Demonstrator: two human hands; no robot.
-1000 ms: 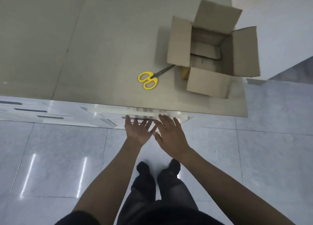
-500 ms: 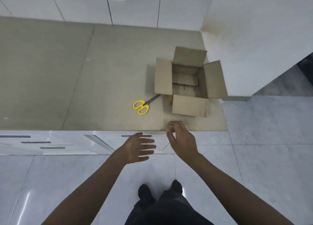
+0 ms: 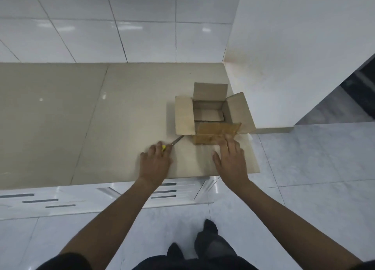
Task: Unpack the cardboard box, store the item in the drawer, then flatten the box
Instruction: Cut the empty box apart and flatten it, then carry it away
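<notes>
Brown cardboard box (image 3: 183,115) sits open on the worktop (image 3: 81,117). Right hand (image 3: 231,160), grip wide, touches its near flap (image 3: 211,134). Left hand (image 3: 155,162) covers yellow scissors (image 3: 177,140); its grip I cannot tell.

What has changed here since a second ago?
Both hands rose from the drawer front onto the beige countertop: left hand covers the yellow-handled scissors, grip unclear; right hand touches the near flap of the open cardboard box with its fingers. Box and scissors stayed put.
</notes>
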